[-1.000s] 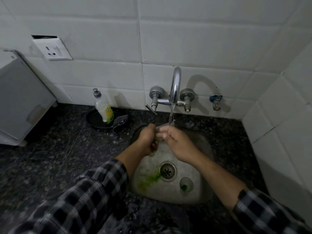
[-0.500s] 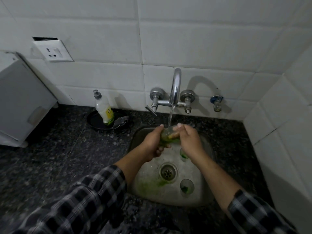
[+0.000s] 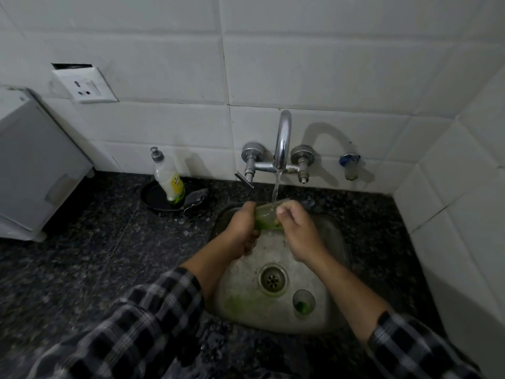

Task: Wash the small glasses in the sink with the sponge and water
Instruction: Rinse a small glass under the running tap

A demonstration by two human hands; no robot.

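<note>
While water [image 3: 276, 190] runs from the one tap [image 3: 282, 138], the left hand [image 3: 240, 228] grips a small glass [image 3: 269, 218] lying sideways over the far edge of the sink [image 3: 243, 283]; the right hand [image 3: 297, 231] curls its fingers [image 3: 284, 210] round the other end. Two glasses counted: the second glass [image 3: 304, 303] stands just beside the drain [image 3: 273, 279], clear of both arms.

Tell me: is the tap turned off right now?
No, water streams from the faucet down onto the glass held under it.
</note>
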